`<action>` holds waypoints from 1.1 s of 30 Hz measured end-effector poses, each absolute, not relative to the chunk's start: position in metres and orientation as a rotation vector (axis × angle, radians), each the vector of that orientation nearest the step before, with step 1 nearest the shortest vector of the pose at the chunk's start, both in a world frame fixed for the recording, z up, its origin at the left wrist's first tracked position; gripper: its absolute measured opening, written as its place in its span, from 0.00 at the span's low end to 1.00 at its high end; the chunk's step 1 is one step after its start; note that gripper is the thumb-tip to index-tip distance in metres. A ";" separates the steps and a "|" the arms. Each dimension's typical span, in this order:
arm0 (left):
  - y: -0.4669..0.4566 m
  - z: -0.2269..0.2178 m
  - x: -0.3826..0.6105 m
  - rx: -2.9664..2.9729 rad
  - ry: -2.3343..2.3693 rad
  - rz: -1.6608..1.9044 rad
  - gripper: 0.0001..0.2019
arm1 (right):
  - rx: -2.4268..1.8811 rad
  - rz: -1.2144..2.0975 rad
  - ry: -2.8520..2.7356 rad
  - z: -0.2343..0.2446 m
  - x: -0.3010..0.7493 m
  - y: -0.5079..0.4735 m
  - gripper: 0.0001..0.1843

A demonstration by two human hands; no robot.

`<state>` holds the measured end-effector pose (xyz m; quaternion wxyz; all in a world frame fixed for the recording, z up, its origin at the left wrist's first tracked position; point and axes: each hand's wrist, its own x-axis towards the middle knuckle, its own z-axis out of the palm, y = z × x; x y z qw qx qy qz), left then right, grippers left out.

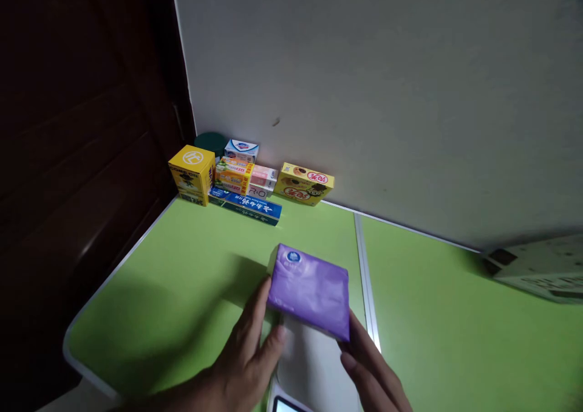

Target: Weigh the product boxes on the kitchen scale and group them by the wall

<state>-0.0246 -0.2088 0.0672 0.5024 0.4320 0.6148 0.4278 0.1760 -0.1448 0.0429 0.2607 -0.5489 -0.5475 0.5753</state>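
Observation:
A purple tissue pack (312, 290) with a round blue logo is held between my two hands over the green table. My left hand (248, 342) grips its left side, the thumb low near the front corner. On the opposite side, my right hand (371, 363) has its fingers against the right edge, partly hidden by the pack. Beneath lies a white flat device that looks like a scale (314, 363), with a lit display (289, 405) at the bottom of the view. The pack hides part of it.
Along the wall stand a yellow cube box (192, 175), a dark green lid (210, 140), a white-blue box (242, 150), orange boxes (233, 175), a pink box (263, 181), a blue toothpaste box (246, 205) and a yellow carton (304, 184). A pale box (542, 266) sits right.

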 end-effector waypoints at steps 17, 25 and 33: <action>-0.009 0.028 -0.128 0.874 1.876 1.379 0.24 | -1.050 1.468 -1.433 0.016 0.009 0.042 0.39; -0.001 0.009 -0.130 0.928 1.901 1.470 0.25 | -1.027 1.500 -1.407 0.006 -0.001 0.054 0.40; -0.033 0.029 -0.110 0.993 1.963 1.477 0.27 | -1.193 1.655 -1.331 0.028 0.032 0.026 0.44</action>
